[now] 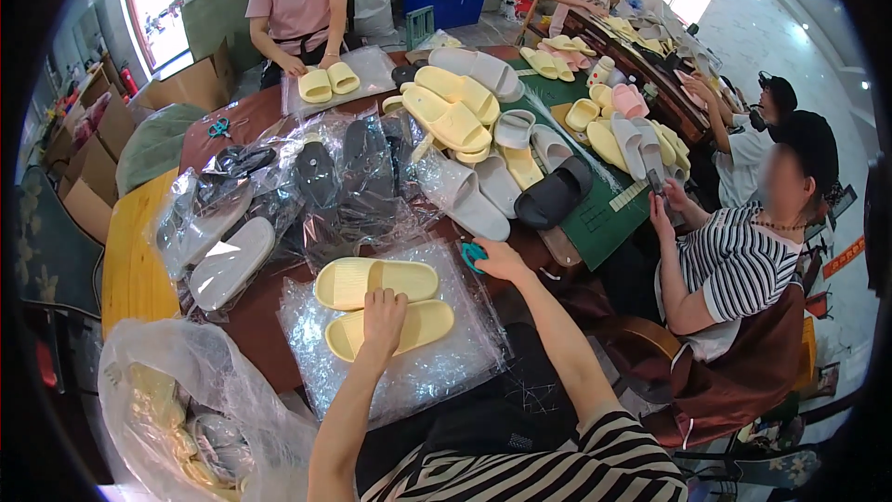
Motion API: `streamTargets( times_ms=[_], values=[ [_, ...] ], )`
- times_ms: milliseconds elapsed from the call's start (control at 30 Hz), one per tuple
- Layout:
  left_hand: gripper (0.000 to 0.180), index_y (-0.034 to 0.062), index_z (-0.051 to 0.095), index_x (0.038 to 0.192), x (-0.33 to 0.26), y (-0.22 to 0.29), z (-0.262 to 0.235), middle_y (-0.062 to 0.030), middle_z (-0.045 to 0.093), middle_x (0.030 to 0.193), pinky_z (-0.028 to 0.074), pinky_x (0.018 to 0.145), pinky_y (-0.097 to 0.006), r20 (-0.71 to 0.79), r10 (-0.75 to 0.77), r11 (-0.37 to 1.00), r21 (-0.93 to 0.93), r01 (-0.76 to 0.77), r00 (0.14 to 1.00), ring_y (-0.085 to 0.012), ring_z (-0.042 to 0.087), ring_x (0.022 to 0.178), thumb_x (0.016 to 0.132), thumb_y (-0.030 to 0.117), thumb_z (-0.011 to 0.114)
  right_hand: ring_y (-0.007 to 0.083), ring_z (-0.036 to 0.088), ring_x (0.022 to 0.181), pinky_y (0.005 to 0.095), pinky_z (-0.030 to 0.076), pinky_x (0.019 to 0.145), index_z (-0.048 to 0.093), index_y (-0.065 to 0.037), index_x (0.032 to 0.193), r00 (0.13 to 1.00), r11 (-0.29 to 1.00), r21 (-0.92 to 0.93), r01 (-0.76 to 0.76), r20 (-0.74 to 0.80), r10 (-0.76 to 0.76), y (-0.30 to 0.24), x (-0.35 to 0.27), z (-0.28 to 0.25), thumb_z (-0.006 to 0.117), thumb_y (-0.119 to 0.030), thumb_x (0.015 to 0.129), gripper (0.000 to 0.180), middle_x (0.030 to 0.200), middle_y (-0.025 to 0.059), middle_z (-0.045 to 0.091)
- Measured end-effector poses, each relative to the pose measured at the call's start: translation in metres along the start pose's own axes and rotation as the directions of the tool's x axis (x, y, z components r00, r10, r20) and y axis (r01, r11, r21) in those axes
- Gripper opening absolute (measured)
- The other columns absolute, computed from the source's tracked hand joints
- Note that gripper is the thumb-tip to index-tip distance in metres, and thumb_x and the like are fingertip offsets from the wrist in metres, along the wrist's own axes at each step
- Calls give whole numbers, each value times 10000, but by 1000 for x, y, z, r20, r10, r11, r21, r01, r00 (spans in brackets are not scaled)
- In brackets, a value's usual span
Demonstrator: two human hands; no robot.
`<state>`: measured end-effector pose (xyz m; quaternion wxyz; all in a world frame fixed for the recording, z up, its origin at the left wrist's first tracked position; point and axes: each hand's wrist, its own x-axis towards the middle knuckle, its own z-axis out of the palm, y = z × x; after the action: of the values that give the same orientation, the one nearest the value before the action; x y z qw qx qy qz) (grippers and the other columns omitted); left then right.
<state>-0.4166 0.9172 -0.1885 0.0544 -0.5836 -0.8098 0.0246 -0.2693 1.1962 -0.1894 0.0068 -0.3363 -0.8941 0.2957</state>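
Note:
Two pale yellow slippers lie side by side on a stack of clear plastic bags (325,395) in front of me. My left hand (384,318) has its fingers curled over the nearer slipper (429,325), close to the farther slipper (390,281). To the right, at the edge of the bags, my right hand (502,261) is closed on small scissors with teal handles (472,257). Just beyond that hand lie a light grey slipper (481,216) and a black slipper (554,193).
Bagged grey and black slippers (316,175) cover the table's left and middle, with loose yellow slippers (446,121) behind. A translucent sack (139,344) stands at lower left. One person (297,9) works opposite; another (743,260) sits at right holding a phone. Other scissors (219,128) lie far left.

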Motion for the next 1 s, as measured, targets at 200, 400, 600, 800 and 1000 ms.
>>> streamTargets(
  times_ms=[200,400,600,800,1000],
  values=[
    [162,115,622,931,-3,-3,6,-75,570,912,418,858,-387,-214,-5,997,-78,-12,977,-251,557,954,770,100,636,329,618,1133,402,493,960,496,-43,1370,961,916,300,266,-1,-278,-54,-66,-15,670,-121,812,590,1228,191,612],
    [173,99,627,940,-11,-4,-7,-61,592,889,428,829,-374,-293,-36,983,-181,-18,955,-243,556,949,769,80,639,336,624,1047,403,501,908,515,-48,1349,933,915,196,353,-8,-359,-71,-95,27,750,-194,802,612,1129,195,612],
    [195,64,648,950,-36,4,-25,-82,651,899,464,806,-406,-453,-417,747,-664,14,788,-276,599,913,785,-39,658,347,584,983,458,465,825,536,-78,1307,871,863,-138,485,-13,-491,-85,-102,39,750,-300,771,618,1021,155,577],
    [172,62,636,956,-44,7,-29,-70,652,890,455,767,-401,-444,-456,704,-711,7,771,-272,597,886,808,-22,664,345,591,997,451,470,841,556,-77,1287,831,841,-101,532,-127,-541,-101,-100,47,748,-279,784,575,1057,152,595],
    [181,63,643,954,-42,8,-29,-71,652,890,453,763,-397,-439,-437,713,-701,6,785,-271,600,890,802,-31,668,332,619,947,440,504,799,568,-76,1293,817,844,-110,525,-211,-536,-112,-93,51,739,-235,821,526,1023,140,607]
  ],
)
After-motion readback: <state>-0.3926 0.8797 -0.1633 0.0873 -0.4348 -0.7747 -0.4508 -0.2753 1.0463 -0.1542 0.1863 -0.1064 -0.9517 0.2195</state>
